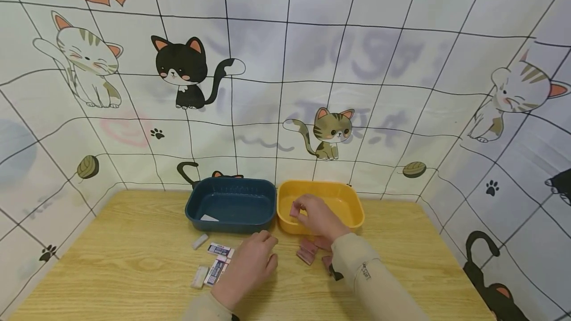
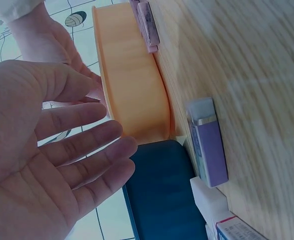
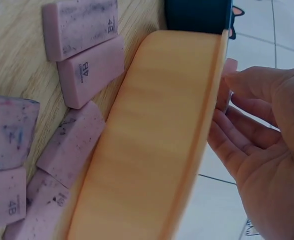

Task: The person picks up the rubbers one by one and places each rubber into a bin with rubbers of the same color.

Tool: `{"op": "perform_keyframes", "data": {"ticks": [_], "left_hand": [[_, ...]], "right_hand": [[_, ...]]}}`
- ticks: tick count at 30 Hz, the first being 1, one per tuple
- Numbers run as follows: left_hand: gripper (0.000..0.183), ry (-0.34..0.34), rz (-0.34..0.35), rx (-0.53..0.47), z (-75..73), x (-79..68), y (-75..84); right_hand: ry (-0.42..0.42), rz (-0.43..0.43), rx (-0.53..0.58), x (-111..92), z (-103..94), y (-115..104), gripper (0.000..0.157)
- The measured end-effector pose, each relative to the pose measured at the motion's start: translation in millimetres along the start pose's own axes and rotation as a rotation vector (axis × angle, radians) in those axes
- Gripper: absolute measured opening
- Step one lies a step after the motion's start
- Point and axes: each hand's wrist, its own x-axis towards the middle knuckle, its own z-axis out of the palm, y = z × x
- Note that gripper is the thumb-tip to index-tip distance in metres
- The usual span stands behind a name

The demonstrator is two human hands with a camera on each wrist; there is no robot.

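Note:
My right hand (image 1: 318, 217) pinches a pink eraser (image 1: 294, 209) between thumb and fingers, above the yellow tub (image 1: 341, 189). The right wrist view shows that same eraser (image 3: 230, 67) partly hidden behind the tub's rim. My left hand (image 1: 250, 266) hovers over the table, fingers relaxed and spread, palm bare in the left wrist view. Just left of it lie white erasers, some in printed sleeves (image 1: 218, 249); the hand covers part of this group. Several smudged pink erasers (image 3: 81, 25), some marked 4B, lie in front of the yellow tub.
A dark blue tub (image 1: 192, 207) stands against the yellow one's left side, with a white piece (image 1: 208, 218) inside. Both tubs sit at the back of the wooden table (image 1: 134, 251). Behind and beside it hangs a cat-patterned white sheet (image 1: 258, 53).

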Motion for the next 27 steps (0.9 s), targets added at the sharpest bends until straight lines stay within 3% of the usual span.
{"op": "perform_keyframes", "data": {"ticks": [6, 12, 22, 27], "left_hand": [[0.014, -0.014, -0.007, 0.007, 2.1, -0.3, -0.5], [0.012, -0.005, 0.002, 0.015, 3.3, -1.8, -0.8], [0.013, -0.014, -0.004, 0.003, 2.5, -3.5, -3.6], [0.013, -0.016, -0.014, -0.010, 0.2, -4.2, -5.2]], "right_hand": [[-0.062, 0.141, 0.071, 12, 6.4, 9, 0.013], [-0.091, 0.228, 0.120, 20, 14.3, 16, 0.010], [-0.174, 0.251, 0.112, 29, 18.8, 14, 0.012], [-0.169, 0.277, 0.124, 30, 18.1, 13, 0.017]]}}
